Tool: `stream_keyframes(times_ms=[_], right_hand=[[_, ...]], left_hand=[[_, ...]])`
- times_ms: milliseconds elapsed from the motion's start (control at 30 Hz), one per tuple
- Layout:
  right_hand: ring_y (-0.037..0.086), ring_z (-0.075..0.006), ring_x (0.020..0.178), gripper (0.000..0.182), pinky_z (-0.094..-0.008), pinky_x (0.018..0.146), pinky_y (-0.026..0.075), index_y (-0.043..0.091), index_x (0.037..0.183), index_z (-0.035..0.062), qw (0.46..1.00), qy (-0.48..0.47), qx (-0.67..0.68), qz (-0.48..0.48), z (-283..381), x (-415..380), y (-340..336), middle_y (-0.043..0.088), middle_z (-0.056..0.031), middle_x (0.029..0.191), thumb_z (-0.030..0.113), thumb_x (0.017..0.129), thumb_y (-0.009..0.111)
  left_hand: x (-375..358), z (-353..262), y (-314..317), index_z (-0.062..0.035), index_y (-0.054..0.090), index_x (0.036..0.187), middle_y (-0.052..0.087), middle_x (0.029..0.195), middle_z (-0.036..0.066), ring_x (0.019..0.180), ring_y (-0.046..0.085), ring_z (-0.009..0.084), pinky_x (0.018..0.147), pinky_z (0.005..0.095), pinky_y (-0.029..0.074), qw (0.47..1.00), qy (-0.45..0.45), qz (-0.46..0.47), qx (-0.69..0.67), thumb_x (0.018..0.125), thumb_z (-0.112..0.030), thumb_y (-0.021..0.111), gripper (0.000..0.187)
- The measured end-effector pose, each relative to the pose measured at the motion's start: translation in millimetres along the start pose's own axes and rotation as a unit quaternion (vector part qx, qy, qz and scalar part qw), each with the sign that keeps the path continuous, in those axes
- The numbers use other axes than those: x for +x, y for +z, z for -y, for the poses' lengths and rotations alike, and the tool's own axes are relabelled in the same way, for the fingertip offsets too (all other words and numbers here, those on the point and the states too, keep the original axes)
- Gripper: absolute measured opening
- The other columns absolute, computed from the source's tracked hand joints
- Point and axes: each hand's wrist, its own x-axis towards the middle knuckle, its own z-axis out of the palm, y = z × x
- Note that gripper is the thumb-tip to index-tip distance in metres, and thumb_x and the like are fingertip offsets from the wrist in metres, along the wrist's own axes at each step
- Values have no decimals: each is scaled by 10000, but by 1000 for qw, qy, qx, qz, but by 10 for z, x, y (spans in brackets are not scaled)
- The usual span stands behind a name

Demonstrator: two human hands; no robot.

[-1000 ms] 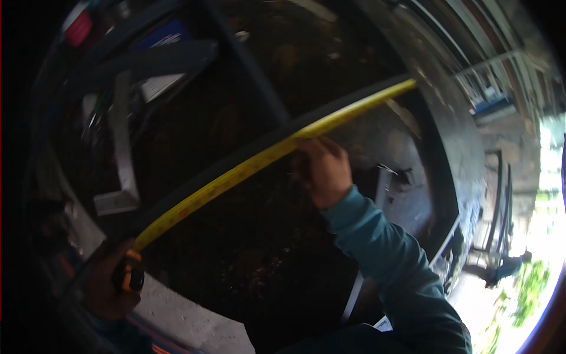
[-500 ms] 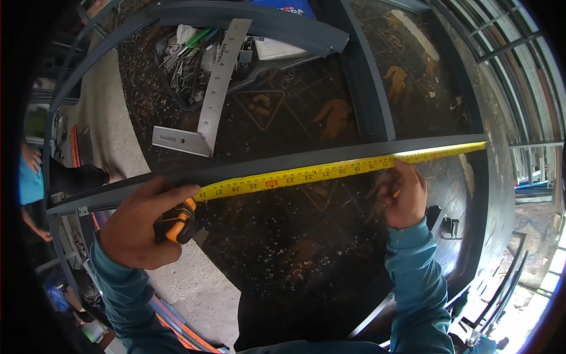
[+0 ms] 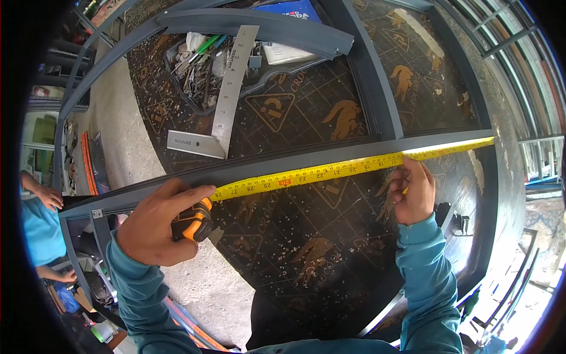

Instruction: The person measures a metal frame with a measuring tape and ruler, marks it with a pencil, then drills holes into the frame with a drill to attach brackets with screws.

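My left hand (image 3: 162, 224) is wrapped round the black and orange tape measure case (image 3: 193, 221). From it the yellow tape blade (image 3: 321, 172) runs right along a long dark grey metal bar (image 3: 265, 160), as far as the frame's right side. Near the blade's lower edge, around the 16 to 17 marks, my right hand (image 3: 414, 192) has its fingers curled together, with a small orange-yellow thing showing between them. Above the bar lies a steel square (image 3: 233, 82), its long arm resting across a curved grey bar and a tool tray.
The tray (image 3: 203, 109) holds pens and small metal parts, beside a blue box (image 3: 289, 10). A crossbar (image 3: 377, 76) joins the long bar. At far left is another person in a blue shirt (image 3: 44, 230). Metal profiles (image 3: 501, 53) are stacked at upper right.
The whole view has shifted, so the frame, tape and both hands appear slightly further right. More of the other person shows at the left. My grip on the tape measure looks the same.
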Motion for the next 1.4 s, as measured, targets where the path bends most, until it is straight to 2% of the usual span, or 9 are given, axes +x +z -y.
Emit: stream_keyframes(times_ms=[233, 400, 633, 867, 967, 1167, 1233, 1300, 1400], right_hand=[[509, -128, 471, 108, -235, 379, 306, 600, 930, 65, 998, -56, 43, 1, 119, -290, -241, 566, -38, 666, 173, 932, 604], [466, -99, 421, 83, -225, 367, 299, 595, 919, 83, 979, -194, 44, -51, 204, -547, -691, 498, 6, 600, 165, 933, 600], [500, -91, 424, 131, -202, 373, 358, 618, 972, 99, 965, -217, 116, -87, 278, -617, -1047, 558, 3, 616, 230, 980, 623], [587, -75, 529, 115, -186, 415, 373, 628, 1017, 74, 962, -272, 20, -21, 206, -891, -1572, 652, -35, 744, 185, 993, 608], [577, -74, 580, 119, -202, 477, 401, 631, 1020, 12, 959, -262, -81, -72, 284, -1207, -1855, 641, -33, 751, 121, 977, 614], [579, -85, 662, 202, -254, 579, 470, 623, 1101, 0, 966, -189, -64, -166, 91, -1641, -2630, 626, -23, 782, 81, 922, 669], [600, -113, 678, 333, -281, 625, 502, 587, 1173, 6, 963, -196, -55, -178, -199, -1646, -2865, 627, -51, 789, 67, 861, 686], [639, -162, 732, 460, -317, 682, 526, 536, 1246, 13, 955, -199, -98, -196, -353, -1691, -2929, 632, -87, 808, 51, 807, 669], [678, -327, 896, 557, -415, 826, 547, 487, 1322, 26, 941, -223, -144, -207, -594, -1630, -2981, 656, -174, 946, 0, 780, 612]], left_hand=[[-121, 219, 255, 15, 504, 1371, 581, 1113, 227, 937, 618, 369, 867, 413, 489, 988, 113, 43, -93, 639, -153, 726, 783], [-147, 88, 934, 85, 453, 1393, 590, 1162, 275, 1016, 629, 412, 910, 447, 496, 984, 118, 55, -119, 724, -465, 838, 948], [-202, -420, 1251, 93, 453, 1391, 579, 1118, 273, 938, 616, 408, 855, 425, 508, 977, 153, -25, -150, 777, -366, 781, 833], [-77, -941, 1695, 88, 504, 1357, 599, 1097, 257, 986, 628, 393, 879, 410, 506, 962, 126, -11, -242, 762, -336, 767, 777], [-41, -1022, 1863, 90, 504, 1358, 609, 1107, 252, 976, 637, 376, 888, 403, 507, 959, 193, -53, -199, 753, -339, 766, 787], [-183, -1565, 1985, 105, 335, 1489, 516, 1371, 270, 1089, 622, 311, 952, 388, 497, 943, 135, -52, -300, 759, -267, 660, 881], [-141, -1602, 2035, 24, 267, 1552, 391, 1514, 251, 1243, 541, 322, 1006, 393, 476, 961, 173, -82, -200, 776, -321, 619, 918], [-120, -1842, 2047, -13, 274, 1561, 405, 1508, 236, 1253, 534, 352, 1070, 418, 423, 957, 148, -101, -229, 796, -330, 603, 891], [45, -1894, 2224, -3, 332, 1530, 452, 1468, 240, 1270, 524, 379, 1100, 430, 385, 967, 167, -154, -117, 814, -245, 635, 815]])
